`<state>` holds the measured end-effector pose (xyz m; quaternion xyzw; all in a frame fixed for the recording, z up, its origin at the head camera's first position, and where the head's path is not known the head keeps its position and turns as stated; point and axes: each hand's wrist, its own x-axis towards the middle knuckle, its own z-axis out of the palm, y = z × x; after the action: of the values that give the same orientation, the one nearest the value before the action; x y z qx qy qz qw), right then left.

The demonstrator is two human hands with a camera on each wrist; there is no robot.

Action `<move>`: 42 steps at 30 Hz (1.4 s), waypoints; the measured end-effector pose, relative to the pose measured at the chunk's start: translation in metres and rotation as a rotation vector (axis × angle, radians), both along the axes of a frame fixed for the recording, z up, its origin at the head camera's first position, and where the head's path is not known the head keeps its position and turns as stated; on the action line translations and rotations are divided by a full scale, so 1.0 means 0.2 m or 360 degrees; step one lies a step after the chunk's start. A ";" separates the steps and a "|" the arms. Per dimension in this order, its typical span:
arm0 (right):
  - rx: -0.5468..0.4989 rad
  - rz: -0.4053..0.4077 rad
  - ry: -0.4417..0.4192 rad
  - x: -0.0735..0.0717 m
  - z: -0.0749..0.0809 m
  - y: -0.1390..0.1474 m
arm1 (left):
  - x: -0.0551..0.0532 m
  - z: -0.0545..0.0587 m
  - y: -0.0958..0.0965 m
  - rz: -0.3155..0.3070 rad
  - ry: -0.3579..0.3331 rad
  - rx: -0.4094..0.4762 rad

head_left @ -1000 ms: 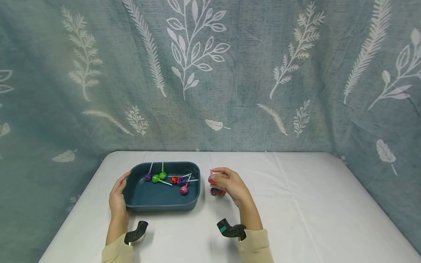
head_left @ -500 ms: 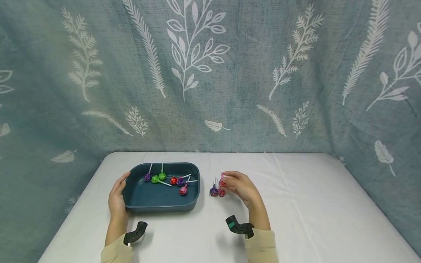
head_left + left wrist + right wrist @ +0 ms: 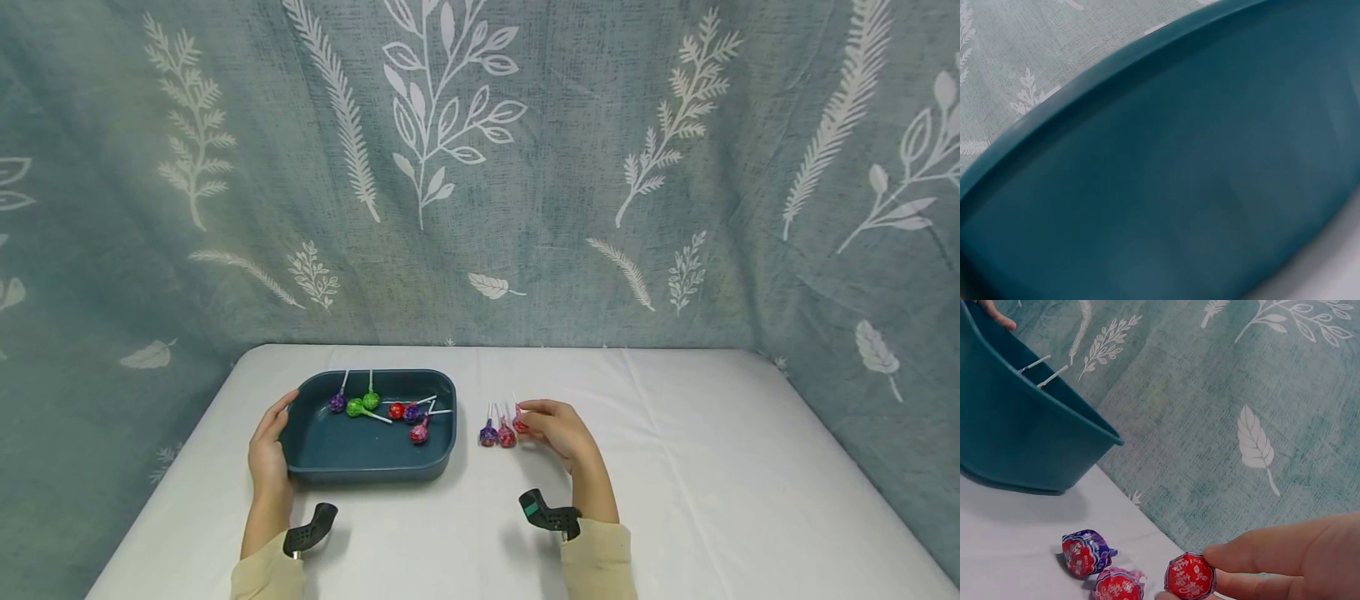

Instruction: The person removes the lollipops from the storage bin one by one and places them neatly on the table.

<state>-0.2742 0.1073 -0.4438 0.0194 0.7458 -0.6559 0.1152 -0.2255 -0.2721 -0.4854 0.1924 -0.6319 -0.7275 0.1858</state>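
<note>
My right hand [image 3: 558, 429] pinches a red and pink lollipop [image 3: 519, 421] between thumb and fingers, its stick pointing up. In the right wrist view its red wrapped head [image 3: 1190, 575] shows at the fingertips. Just left of it on the white cloth are a pink-red lollipop [image 3: 506, 433] and a purple one [image 3: 488, 433], side by side, sticks away from me. My left hand [image 3: 268, 454] rests along the left end of a dark teal bin [image 3: 360, 477], fingers fairly straight. Several lollipops lie inside, including green [image 3: 356, 407], purple [image 3: 337, 403] and pink [image 3: 418, 433] ones.
A white cloth [image 3: 675, 500] covers the table. Behind it hangs a teal curtain [image 3: 555, 275] with white leaf prints. Black wrist mounts [image 3: 551, 515] sit on both wrists. Only the bin's wall [image 3: 1166, 156] and some curtain fill the left wrist view.
My right hand has carried its lollipop to the right and lowered it beside the other two, which were partly hidden a second ago. The left hand and the bin stay in place.
</note>
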 end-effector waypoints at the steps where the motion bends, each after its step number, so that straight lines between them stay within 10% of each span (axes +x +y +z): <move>1: 0.0004 -0.0003 -0.0006 0.00 0.00 0.00 | 0.00 0.00 0.00 0.0001 0.0002 0.0004; 42: 0.0574 -0.0104 0.0031 -0.02 -0.08 -0.03 | -0.01 -0.01 -0.01 -0.0003 0.0034 0.0055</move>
<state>-0.2791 0.1021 -0.4599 0.0576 0.8514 -0.5150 0.0813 -0.2276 -0.2741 -0.4877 0.1873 -0.6174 -0.7404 0.1886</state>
